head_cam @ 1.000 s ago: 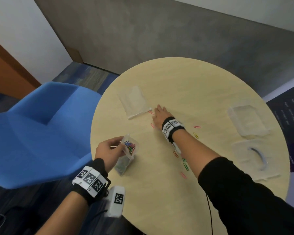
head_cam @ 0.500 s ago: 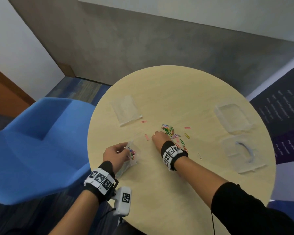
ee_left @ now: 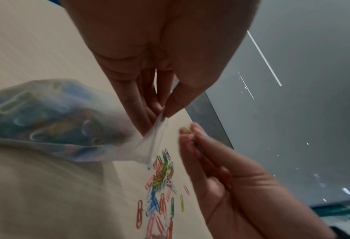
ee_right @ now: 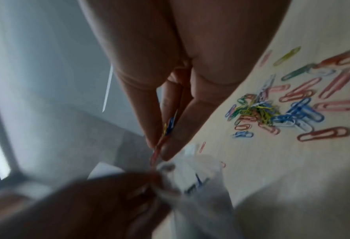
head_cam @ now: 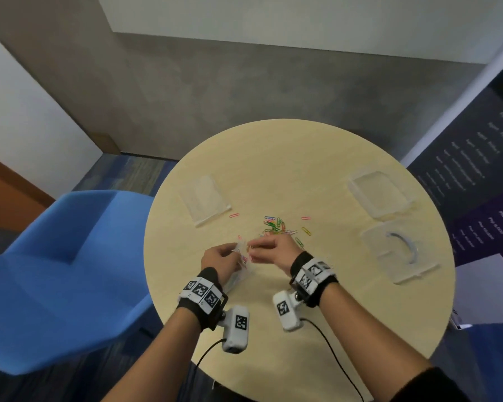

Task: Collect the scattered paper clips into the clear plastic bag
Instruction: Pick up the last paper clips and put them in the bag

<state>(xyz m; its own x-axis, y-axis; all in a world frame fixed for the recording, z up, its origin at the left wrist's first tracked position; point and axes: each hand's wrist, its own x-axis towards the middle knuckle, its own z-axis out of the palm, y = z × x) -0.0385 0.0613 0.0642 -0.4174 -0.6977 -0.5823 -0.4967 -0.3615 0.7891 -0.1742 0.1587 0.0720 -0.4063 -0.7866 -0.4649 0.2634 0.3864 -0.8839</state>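
Two hands at the bag mouth

Left hand (head_cam: 219, 258) pinches the top edge of the clear plastic bag (ee_left: 53, 119), which is already stuffed with clips and rests on the round surface (head_cam: 317, 163). Right hand (head_cam: 273, 250) pinches a few paper clips (ee_right: 163, 137) right at the bag's opening. Loose pile of paper clips (head_cam: 276, 226) sits just beyond both hands. Spare empty bag (head_cam: 204, 198) lies further back left.
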